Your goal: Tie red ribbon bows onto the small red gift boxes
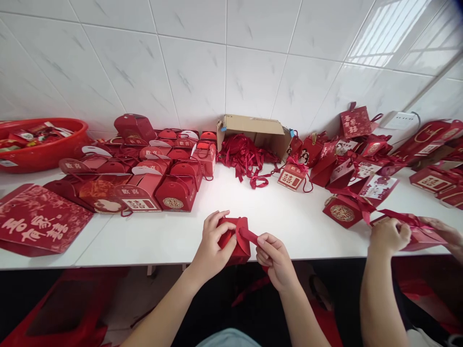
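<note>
A small red gift box [238, 253] stands at the table's front edge, right before me. My left hand [216, 238] grips its top from the left, fingers bent over the upper flaps. A red ribbon [249, 235] runs from the top of the box into my right hand [273, 258], pinched between thumb and fingers. The ribbon's loose tail [253, 290] hangs below the table edge. Part of the box is hidden behind my left fingers.
Rows of red gift boxes [141, 190] fill the left, beside a red basin [77, 140]. A cardboard box [253, 124] spills red ribbons [242, 152] at the back. On the right, a co-worker's hands [388, 236] hold another ribboned box [421, 236] near several finished-looking boxes [342, 212].
</note>
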### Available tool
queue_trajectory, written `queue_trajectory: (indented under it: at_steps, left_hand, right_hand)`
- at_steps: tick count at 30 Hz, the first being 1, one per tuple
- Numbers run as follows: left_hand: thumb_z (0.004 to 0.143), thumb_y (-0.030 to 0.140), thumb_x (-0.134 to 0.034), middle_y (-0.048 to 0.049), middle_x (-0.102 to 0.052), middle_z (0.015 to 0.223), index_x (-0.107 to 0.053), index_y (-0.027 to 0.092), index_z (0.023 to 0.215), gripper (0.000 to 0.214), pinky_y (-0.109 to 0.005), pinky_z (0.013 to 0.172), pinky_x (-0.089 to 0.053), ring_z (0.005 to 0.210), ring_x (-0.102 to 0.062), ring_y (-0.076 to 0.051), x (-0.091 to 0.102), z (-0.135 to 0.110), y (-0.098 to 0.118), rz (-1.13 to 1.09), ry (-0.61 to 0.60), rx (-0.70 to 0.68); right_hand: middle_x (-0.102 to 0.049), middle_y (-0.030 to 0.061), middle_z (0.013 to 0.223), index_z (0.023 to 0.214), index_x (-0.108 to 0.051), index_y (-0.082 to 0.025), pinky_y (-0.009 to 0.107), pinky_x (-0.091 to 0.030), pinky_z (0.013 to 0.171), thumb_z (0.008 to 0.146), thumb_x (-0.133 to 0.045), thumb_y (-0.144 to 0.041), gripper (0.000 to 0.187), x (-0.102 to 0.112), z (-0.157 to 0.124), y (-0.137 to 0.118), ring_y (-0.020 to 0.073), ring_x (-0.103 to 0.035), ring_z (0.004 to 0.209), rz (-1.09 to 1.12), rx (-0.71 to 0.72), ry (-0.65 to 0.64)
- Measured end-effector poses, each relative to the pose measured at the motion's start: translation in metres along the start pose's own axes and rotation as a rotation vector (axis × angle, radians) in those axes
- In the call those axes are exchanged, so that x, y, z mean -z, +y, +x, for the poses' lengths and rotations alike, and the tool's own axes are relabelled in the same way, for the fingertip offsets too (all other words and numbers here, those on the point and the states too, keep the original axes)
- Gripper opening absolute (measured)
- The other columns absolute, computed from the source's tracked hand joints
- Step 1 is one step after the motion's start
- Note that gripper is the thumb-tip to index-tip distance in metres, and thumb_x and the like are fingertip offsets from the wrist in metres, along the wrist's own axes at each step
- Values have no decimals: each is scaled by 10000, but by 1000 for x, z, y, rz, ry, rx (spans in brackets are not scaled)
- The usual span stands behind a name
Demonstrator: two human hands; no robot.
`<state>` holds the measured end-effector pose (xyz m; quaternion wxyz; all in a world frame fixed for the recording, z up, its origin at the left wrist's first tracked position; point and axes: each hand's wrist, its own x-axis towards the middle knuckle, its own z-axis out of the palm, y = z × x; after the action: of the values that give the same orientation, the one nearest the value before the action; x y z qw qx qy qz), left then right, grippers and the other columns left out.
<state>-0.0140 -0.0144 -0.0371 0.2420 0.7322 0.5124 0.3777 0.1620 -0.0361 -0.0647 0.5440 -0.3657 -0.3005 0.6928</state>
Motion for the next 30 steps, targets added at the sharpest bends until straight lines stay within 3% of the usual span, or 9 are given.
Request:
queue_trajectory:
  at_steps: [4,7,9,12,15,17,21,25,30]
  left_hand:
    - [856,250,-504,-69,-503,1290,-605,225,828,108,-498,1086,-299,1301,-334,-264,1,0,1,-24,50,-8]
    - [850,232,-511,-76,-500,1271,-596,216,785,109,-466,1079,-310,1277,-374,-254,4,-1,2,-59,80,-45]
    - [853,217,-503,-79,-496,1266,-583,209,767,117,-438,1066,-329,1257,-409,-243,6,0,3,-106,89,-60]
    - [865,205,-489,-81,-499,1259,-564,205,772,119,-412,1049,-348,1237,-442,-228,10,2,3,-181,101,-53]
    - [875,199,-485,-77,-508,1252,-555,208,784,116,-406,1052,-341,1251,-433,-221,15,6,6,-228,110,-77]
    - [881,195,-482,-71,-519,1240,-556,212,792,116,-404,1054,-337,1265,-419,-218,20,9,11,-247,122,-117]
    - [883,190,-487,-63,-529,1224,-564,224,837,95,-400,1051,-340,1271,-412,-219,34,11,21,-254,165,-186]
    - [853,186,-536,-63,-516,1226,-569,238,965,128,-390,1027,-371,1212,-464,-220,43,1,17,-199,114,-174]
    - [803,179,-606,-45,-573,1043,-563,236,1023,231,-329,865,-472,993,-558,-189,41,-16,-5,-102,51,-148]
  right_hand:
    - [-432,-59,520,704,-567,-182,196,-263,447,800,-657,-378,236,0,-2,0,56,-346,453,-209,49,56]
    - [-613,60,1039,1070,-590,-231,292,-456,754,842,-598,-382,273,0,-1,-1,175,-568,926,-566,253,149]
    - [-453,84,1355,1292,-452,-272,388,-391,973,889,-521,-377,422,-3,2,-3,221,-430,1234,-756,372,117]
    - [-335,71,1460,1361,-382,-297,438,-285,1088,943,-409,-356,424,-12,9,-11,209,-286,1363,-896,448,-51]
    - [-362,60,1448,1294,-483,-304,442,-248,1110,941,-422,-336,360,-28,17,-25,211,-281,1367,-976,525,-151]
    - [-491,70,1337,1184,-575,-282,435,-293,1075,917,-479,-325,287,-40,21,-36,221,-398,1284,-983,553,-201]
    - [-665,30,836,865,-655,-205,336,-460,829,875,-549,-317,155,-56,23,-54,167,-605,805,-860,463,-279]
    - [-649,20,754,801,-640,-195,304,-472,722,855,-573,-330,160,-60,13,-73,159,-592,730,-689,473,-213]
    - [-641,34,747,816,-630,-264,408,-473,655,801,-610,-399,137,-46,-14,-91,251,-612,754,-663,650,-32]
